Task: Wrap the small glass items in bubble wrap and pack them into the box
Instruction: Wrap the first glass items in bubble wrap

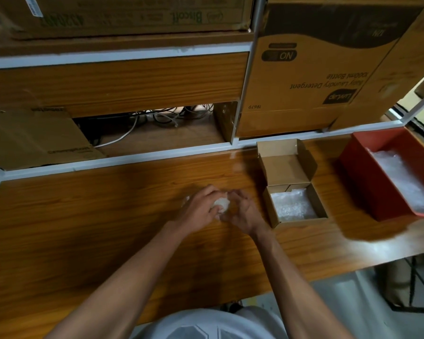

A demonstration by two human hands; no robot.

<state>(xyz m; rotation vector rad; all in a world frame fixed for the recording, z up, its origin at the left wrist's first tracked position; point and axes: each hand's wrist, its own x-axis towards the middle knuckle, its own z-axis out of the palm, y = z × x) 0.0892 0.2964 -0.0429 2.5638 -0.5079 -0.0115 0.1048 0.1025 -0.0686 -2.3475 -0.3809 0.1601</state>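
Note:
A small item wrapped in bubble wrap (222, 203) sits on the wooden table (108, 228) between my two hands. My left hand (201, 207) curls round its left side. My right hand (242, 211) grips its right side, fingers bent over it. The glass inside is hidden by the wrap and my fingers. Just right of my hands stands a small open cardboard box (272, 211) with its lid tipped back; bubble-wrapped material (291, 205) lies inside it.
A red bin (360, 172) holding bubble wrap stands at the right end of the table. Large cardboard boxes (316, 81) fill the shelves behind, with cables (157, 118) in a gap. The table's front edge runs close to my body.

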